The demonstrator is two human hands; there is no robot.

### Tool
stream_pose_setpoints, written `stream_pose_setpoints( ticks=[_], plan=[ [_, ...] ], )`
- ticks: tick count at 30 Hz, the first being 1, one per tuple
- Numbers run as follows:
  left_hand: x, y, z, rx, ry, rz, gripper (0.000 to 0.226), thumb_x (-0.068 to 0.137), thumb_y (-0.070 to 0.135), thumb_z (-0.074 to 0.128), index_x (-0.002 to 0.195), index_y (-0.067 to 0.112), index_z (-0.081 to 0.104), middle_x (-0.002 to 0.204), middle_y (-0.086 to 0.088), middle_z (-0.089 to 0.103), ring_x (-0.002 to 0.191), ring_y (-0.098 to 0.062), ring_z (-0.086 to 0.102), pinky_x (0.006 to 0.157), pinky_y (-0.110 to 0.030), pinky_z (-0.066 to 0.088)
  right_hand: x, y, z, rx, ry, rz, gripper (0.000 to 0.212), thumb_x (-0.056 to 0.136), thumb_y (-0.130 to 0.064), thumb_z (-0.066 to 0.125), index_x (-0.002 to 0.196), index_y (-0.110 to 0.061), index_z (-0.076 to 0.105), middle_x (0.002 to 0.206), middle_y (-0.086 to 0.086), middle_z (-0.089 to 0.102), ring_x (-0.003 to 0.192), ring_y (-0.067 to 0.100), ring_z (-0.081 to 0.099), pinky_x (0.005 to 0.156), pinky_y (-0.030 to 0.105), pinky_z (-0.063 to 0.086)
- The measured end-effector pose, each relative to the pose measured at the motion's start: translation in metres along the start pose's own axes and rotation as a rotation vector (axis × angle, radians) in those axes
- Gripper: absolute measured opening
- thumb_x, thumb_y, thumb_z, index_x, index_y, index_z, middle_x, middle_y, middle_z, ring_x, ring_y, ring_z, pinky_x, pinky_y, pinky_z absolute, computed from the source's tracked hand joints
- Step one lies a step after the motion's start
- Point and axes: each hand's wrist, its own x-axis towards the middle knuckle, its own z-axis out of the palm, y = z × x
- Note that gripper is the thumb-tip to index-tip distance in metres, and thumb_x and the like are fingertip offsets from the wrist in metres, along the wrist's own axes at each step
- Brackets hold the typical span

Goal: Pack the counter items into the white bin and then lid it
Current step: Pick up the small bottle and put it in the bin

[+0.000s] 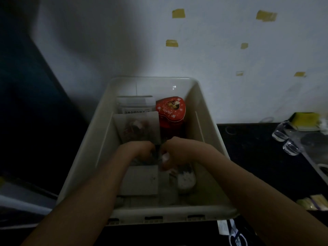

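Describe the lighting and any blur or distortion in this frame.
Head view: dim overall, the left side nearly black; a broad shadow falls across the wall above the white bin; both hands are dark and soft inside it, so each grip is unreadable; wide-angle bending shows at the edges.

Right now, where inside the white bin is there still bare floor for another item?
The white bin shows bare floor along its right wall, beside the red heart tin, and along the near wall. The far-left corner is crowded with packets; the middle is blocked by the left hand and right hand.
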Motion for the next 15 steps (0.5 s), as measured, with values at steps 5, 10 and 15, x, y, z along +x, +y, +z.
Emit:
stream_pose_setpoints(
  ticks=[5, 10, 15],
  plan=[
    [-0.004, 0.009, -0.001, 0.020, -0.005, -0.002, 0.039, 0.089, 0.027, 0.058, 0.126, 0.014, 0.055, 0.126, -0.006, 0.057, 0.111, -0.024, 0.057, 0.094, -0.036, 0.049, -0.011, 0.008, 0.004, 0.043, -0.143, 0.194, 0.044, 0.083, -0.022, 0.070, 0.120, -0.005, 0.054, 0.089, 0.002, 0.058, 0.069, 0.019, 0.064, 0.071, 0.033, 0.058],
    [-0.011, 0.018, -0.001, 0.025, -0.001, 0.023, 0.038, 0.091, 0.026, 0.055, 0.128, 0.015, 0.054, 0.127, -0.006, 0.056, 0.106, -0.021, 0.055, 0.083, -0.028, 0.042, -0.006, 0.010, 0.016, 0.083, -0.374, 0.355, 0.061, 0.082, -0.025, 0.070, 0.135, -0.011, 0.044, 0.121, 0.011, 0.059, 0.079, 0.022, 0.067, 0.090, 0.043, 0.055],
    [-0.012, 0.022, 0.002, 0.058, -0.004, 0.029, 0.042, 0.093, 0.027, 0.054, 0.133, 0.012, 0.051, 0.132, -0.008, 0.054, 0.116, -0.024, 0.054, 0.083, -0.026, 0.039, -0.003, 0.005, 0.027, 0.112, -0.461, 0.463, 0.076, 0.081, -0.021, 0.072, 0.145, -0.013, 0.031, 0.136, 0.014, 0.050, 0.111, 0.032, 0.062, 0.096, 0.048, 0.051]
  ],
)
